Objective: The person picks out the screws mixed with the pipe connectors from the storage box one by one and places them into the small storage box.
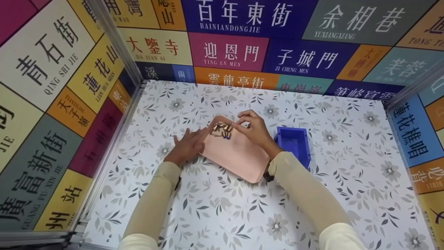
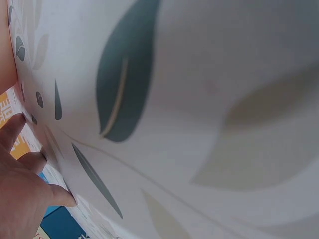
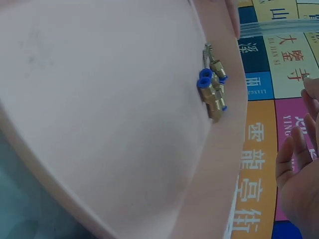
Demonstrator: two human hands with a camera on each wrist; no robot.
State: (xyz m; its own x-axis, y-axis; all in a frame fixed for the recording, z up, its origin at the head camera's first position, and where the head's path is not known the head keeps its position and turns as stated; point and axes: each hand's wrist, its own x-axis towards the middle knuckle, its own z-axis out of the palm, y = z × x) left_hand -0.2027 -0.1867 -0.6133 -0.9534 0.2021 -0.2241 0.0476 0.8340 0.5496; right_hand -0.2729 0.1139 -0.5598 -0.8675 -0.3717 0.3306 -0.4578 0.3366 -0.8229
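A pink tray (image 1: pixel 239 156) lies at an angle on the patterned table. Brass fittings with blue rings (image 1: pixel 227 133) are heaped in its far left corner; in the right wrist view, springs (image 3: pixel 206 54) show beside the fittings (image 3: pixel 213 92). My left hand (image 1: pixel 189 144) rests at the tray's left edge, fingers spread, with several fingertips (image 2: pixel 62 195) against the table. Over the tray's far edge is my right hand (image 1: pixel 255 128), its thumb and index fingertips close together beside the fittings. I cannot tell whether anything is pinched there. Other fingers of this hand (image 3: pixel 304 189) curve loosely.
A blue plastic bin (image 1: pixel 295 146) stands just right of the tray, partly behind my right forearm. Panels with printed street names (image 1: pixel 229 52) enclose the table at the back and both sides. A metal frame post (image 1: pixel 121 41) runs up the back left corner.
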